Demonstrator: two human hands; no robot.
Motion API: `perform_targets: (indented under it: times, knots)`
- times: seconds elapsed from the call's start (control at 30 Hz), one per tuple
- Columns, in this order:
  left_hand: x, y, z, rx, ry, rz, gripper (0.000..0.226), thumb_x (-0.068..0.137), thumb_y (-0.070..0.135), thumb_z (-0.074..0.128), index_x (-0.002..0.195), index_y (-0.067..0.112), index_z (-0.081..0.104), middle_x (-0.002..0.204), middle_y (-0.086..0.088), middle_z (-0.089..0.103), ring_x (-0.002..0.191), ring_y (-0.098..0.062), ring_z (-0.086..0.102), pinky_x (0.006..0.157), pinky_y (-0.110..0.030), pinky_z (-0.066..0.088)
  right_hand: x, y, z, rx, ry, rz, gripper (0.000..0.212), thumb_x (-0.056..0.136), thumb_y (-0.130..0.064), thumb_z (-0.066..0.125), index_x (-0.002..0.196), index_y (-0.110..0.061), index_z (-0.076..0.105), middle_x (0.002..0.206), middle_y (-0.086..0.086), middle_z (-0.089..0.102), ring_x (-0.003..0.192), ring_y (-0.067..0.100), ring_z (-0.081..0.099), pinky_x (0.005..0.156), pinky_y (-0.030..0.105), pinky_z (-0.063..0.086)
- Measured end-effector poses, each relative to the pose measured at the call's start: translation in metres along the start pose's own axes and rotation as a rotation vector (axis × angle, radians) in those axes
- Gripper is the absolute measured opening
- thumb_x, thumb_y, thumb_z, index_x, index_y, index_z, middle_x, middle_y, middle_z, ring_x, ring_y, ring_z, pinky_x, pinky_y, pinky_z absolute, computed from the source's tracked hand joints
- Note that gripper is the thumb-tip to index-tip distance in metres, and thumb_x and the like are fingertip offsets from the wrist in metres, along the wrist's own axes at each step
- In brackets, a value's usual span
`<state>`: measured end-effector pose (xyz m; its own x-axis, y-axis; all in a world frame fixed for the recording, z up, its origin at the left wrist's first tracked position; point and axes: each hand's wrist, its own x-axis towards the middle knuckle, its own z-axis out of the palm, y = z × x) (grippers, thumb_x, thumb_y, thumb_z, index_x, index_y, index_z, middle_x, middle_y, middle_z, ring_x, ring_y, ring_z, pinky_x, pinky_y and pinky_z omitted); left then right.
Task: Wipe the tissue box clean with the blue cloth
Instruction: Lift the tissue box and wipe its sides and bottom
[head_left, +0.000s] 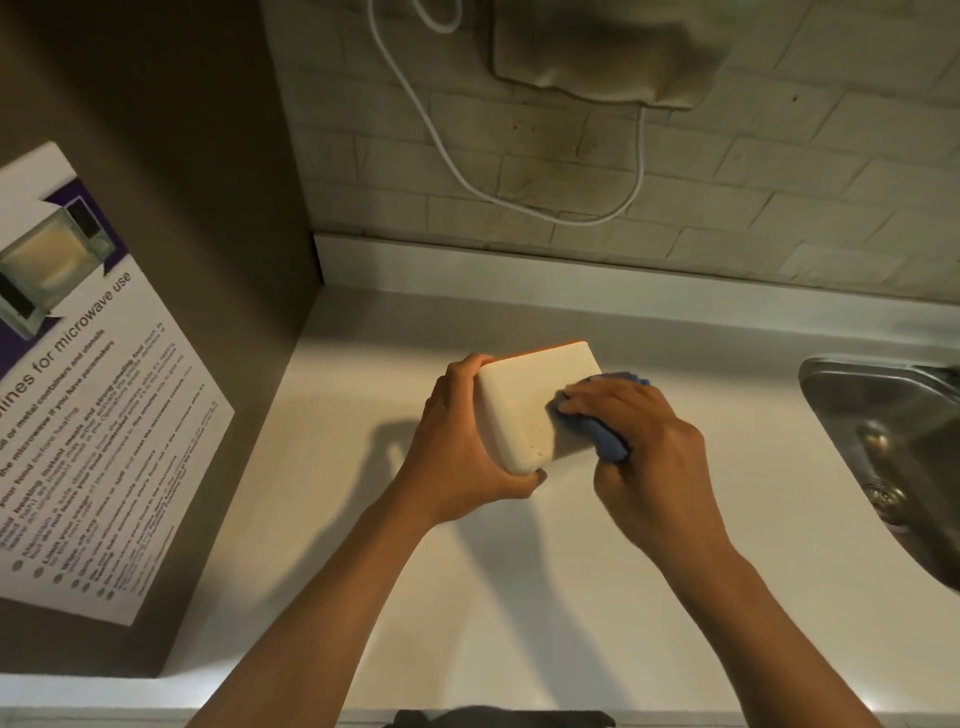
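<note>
The left hand grips the tissue box tilted above the desk, near its back edge. The right hand pinches the blue cloth against the box's right side, its uncleaned face lying leftward.

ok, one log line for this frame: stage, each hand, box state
stage: wiping | left hand: grips tissue box, tilted above counter | right hand: presses blue cloth on box's right side

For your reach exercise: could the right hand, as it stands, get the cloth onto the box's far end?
Probably yes: the right hand already presses the blue cloth on the tissue box, and nothing lies across its far end.
</note>
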<state>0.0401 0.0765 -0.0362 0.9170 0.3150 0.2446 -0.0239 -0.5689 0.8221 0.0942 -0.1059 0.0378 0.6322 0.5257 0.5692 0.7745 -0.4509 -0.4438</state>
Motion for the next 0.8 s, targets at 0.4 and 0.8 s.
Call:
perform_targets:
  times: [0.4, 0.8]
  knots:
    - [0.001, 0.003, -0.003, 0.031, -0.024, 0.014, 0.118, 0.051, 0.045, 0.096, 0.14, 0.042, 0.018, 0.14, 0.014, 0.033, 0.123, -0.011, 0.042, 0.098, -0.036, 0.052, -0.008, -0.002, -0.001, 0.041, -0.017, -0.033, 0.033, 0.084, -0.011, 0.045, 0.096, -0.013, 0.076, 0.104, -0.007, 0.071, 0.108, 0.007, 0.06, 0.1, 0.015, 0.04]
    - [0.003, 0.003, -0.004, 0.024, -0.015, -0.001, 0.116, 0.05, 0.049, 0.094, 0.139, 0.042, 0.02, 0.139, 0.013, 0.036, 0.121, -0.012, 0.045, 0.096, -0.035, 0.052, -0.011, -0.012, 0.007, 0.068, -0.064, -0.08, 0.031, 0.084, -0.006, 0.05, 0.098, -0.014, 0.076, 0.106, -0.008, 0.071, 0.109, 0.009, 0.061, 0.1, 0.02, 0.041]
